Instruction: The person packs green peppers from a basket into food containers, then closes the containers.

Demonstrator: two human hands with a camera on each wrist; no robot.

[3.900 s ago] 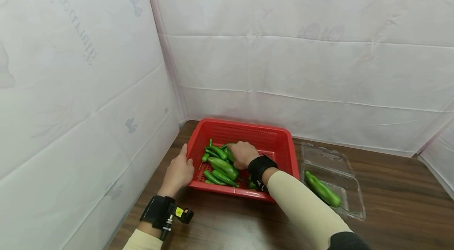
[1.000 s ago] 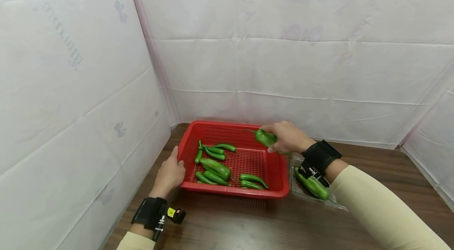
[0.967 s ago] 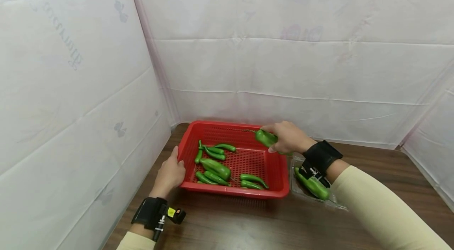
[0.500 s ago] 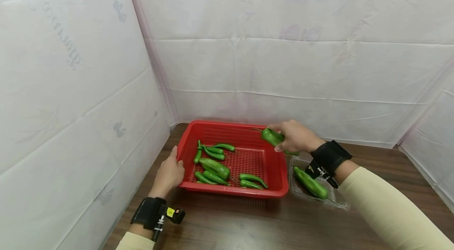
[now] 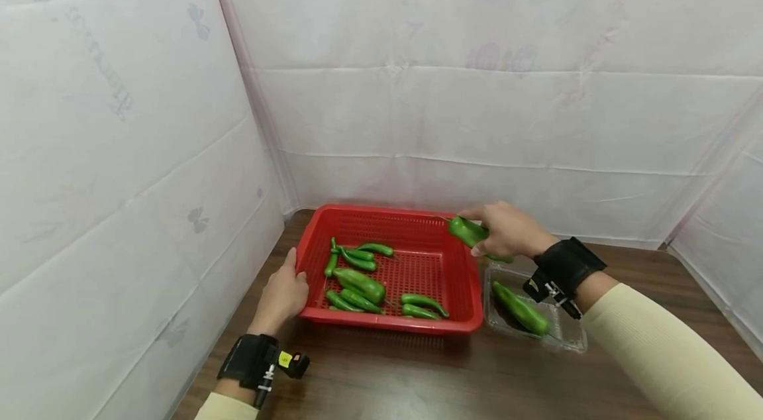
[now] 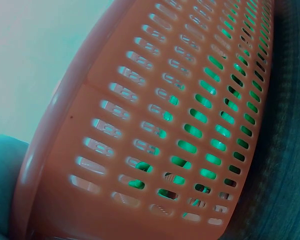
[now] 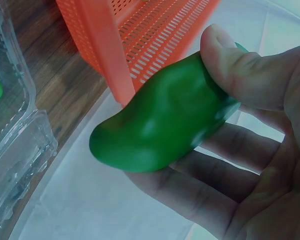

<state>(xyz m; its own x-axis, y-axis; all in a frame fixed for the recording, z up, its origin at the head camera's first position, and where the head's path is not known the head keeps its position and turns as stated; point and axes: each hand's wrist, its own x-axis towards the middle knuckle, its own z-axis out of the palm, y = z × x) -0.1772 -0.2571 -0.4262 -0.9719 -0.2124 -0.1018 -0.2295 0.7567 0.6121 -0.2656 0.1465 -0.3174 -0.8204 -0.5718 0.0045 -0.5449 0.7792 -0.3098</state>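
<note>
My right hand (image 5: 507,231) grips a fat green pepper (image 5: 468,230) above the far right corner of the red basket (image 5: 459,287); the right wrist view shows thumb and fingers curled round that pepper (image 7: 165,120). Several green peppers (image 5: 360,281) lie in the basket. My left hand (image 5: 285,294) holds the basket's left wall, thumb on the rim; the left wrist view shows only the slotted basket wall (image 6: 155,125). A clear clamshell box (image 5: 563,334) to the right of the basket holds one pepper (image 5: 520,307).
Everything stands on a dark wooden table (image 5: 417,373). White cloth walls (image 5: 447,75) close in the left side and the back. The clamshell box (image 7: 15,130) lies close beside the basket's right wall.
My right hand has lifted a pepper out of the basket and carried it rightward toward the basket's far right corner. My left hand has stayed on the basket's left wall.
</note>
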